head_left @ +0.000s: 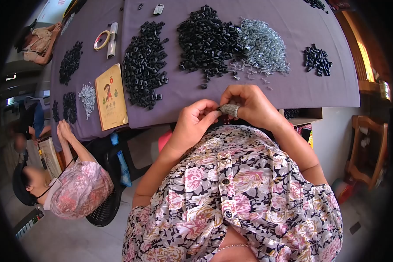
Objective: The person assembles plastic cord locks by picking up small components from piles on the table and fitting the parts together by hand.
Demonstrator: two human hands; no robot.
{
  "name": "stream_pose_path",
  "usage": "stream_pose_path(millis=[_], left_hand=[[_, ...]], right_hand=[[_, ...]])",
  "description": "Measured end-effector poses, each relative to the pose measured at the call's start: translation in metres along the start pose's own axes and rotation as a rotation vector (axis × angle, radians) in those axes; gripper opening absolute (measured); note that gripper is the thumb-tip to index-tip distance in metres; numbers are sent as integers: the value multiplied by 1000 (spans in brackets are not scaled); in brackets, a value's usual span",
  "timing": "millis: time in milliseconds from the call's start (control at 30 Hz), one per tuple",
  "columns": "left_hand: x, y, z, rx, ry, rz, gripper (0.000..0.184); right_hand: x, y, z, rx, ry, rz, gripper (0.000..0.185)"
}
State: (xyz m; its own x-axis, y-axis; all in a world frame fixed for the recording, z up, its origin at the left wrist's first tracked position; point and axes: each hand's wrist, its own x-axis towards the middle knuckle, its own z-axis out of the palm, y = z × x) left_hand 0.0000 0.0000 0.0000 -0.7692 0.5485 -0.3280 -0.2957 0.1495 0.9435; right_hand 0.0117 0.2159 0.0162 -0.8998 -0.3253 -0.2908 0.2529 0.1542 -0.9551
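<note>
My left hand (197,122) and my right hand (254,107) meet just in front of the table's near edge. Both are closed, with fingertips pressed together around something small and dark, mostly hidden by the fingers. A grey speckled finger wrap (230,110) covers a digit of my right hand. Beyond my hands on the cloth lie a large heap of small black plastic parts (205,41) and, touching its right side, a heap of shiny metal springs (263,46). Another pile of black parts (145,65) spreads out to the left.
A smaller black pile (317,60) lies at the right. Leftward are a yellow booklet (111,97), a tape roll (101,40), a clear roll (112,39) and more small piles. A co-worker (81,187) sits at the left; a wooden chair (367,150) stands right.
</note>
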Motion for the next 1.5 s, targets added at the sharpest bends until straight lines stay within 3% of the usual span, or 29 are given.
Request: stream_pose_path(millis=[167,267,367,467,567,767,867,967,1000,1100,1233,1500], left_hand=[[-3,-1,-1,-30,34,-9,16],[-4,2,1,314,100,135,14],[-6,8,-2,419,77,166,13],[-6,12,-2,422,61,157,13],[-6,13,-3,429,56,172,13],[-2,7,-9,267,-16,-23,12],[0,6,-8,-50,44,-63,12],[1,2,-9,-160,136,-9,11],[2,3,-9,-79,194,5,10],[1,7,-12,21,250,36,10],[-1,7,-17,0,266,45,9],[-2,5,-23,25,289,41,9]], right_hand=[[2,-9,6,2,5,24,9],[2,-8,7,-33,17,-44,10],[1,-7,9,-187,16,-137,10],[2,2,11,-91,32,-131,10],[1,-5,9,53,-11,127,10],[-1,8,20,-84,122,-132,13],[-2,0,22,-129,162,-216,14],[6,-7,11,-187,153,-240,13],[14,-5,7,-391,225,-380,18],[36,-1,2,-654,257,-538,32],[59,-5,9,-1007,202,-594,16],[70,-16,14,-1087,183,-516,11]])
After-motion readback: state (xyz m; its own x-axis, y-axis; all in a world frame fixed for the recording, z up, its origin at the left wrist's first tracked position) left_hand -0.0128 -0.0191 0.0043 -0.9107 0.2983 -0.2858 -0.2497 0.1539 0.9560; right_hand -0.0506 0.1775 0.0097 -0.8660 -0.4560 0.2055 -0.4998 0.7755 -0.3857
